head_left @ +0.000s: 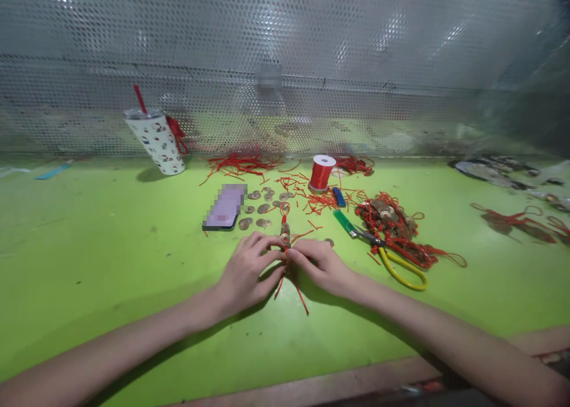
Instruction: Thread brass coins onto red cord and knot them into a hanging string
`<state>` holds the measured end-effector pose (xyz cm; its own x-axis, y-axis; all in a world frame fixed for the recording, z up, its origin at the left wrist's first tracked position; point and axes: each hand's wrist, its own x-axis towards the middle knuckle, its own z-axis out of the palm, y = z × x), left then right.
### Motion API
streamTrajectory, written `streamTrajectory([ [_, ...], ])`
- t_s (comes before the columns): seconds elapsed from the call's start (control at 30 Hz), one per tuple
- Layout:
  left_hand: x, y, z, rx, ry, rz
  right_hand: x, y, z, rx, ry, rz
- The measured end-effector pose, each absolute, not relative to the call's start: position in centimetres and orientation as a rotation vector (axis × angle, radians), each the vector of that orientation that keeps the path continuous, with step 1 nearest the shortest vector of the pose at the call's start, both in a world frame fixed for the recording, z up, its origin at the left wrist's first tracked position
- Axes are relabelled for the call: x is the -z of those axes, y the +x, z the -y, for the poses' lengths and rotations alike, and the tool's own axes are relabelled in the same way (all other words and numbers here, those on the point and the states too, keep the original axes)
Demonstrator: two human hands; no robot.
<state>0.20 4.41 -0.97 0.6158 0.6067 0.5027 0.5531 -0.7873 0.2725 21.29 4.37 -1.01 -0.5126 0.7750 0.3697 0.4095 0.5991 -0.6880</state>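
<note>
A knotted red cord strung with coins [285, 232] lies upright in the picture at the middle of the green table, its loop at the far end and loose tails toward me. My left hand [253, 267] pinches the cord's lower part from the left. From the right, my right hand [323, 264] pinches the same part, its fingertips nearly meeting the left ones. The fingers hide the exact spot they grip. Just beyond the hands lie several loose coins [263, 208] with square or round holes too small to make out.
A phone [222, 208] lies left of the coins; a tumbler with straw [155, 140] stands behind it. Red thread spool [321, 174], green lighter [345, 223], blue lighter [339, 197], yellow-handled scissors [403, 270] and a pile of corded coins [387, 217] are right. Perforated metal sheet [214, 110] closes the back.
</note>
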Motion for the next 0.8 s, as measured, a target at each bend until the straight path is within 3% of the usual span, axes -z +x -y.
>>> streamTrajectory([
  [0.4, 1.2, 0.3, -4.5, -0.897, 2.705, -1.085, 1.2, 21.8, -4.7, -0.273, -1.092, 2.322],
  [0.8, 0.8, 0.4, -4.0, -0.917, 2.728, -0.801, 1.7, 22.4, -5.5, -0.239, -1.107, 2.312],
])
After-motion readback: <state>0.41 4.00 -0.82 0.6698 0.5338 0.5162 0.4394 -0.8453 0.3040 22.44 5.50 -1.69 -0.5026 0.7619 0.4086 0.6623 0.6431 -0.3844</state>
